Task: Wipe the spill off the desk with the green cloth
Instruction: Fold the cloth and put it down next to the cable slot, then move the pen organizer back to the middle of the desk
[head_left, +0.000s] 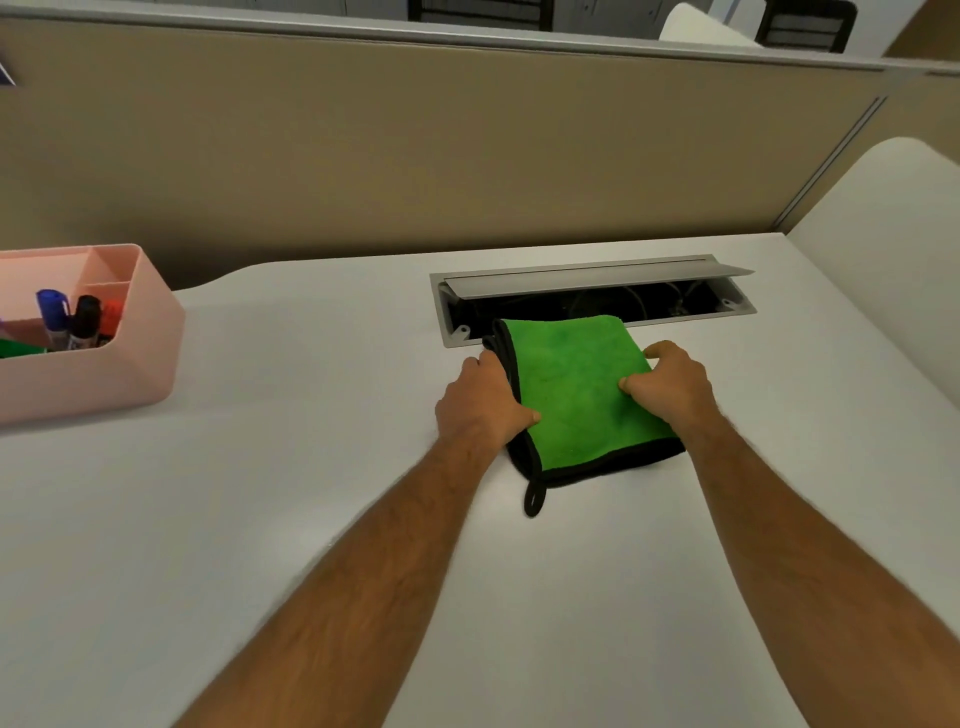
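We see two bare forearms reaching in from the lower edge of the view, both uncovered as far as they show, with no sleeve in sight. Fine dark hair runs along the tops of both forearms. Our left hand and our right hand are bare as well: no glove, and we can make out no ring, watch or band at either wrist. The knuckles and short fingers show; the nails are too small to describe.

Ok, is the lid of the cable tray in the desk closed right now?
No, the grey metal lid is propped open, showing dark cables inside the recessed cable tray just beyond the folded green cloth.
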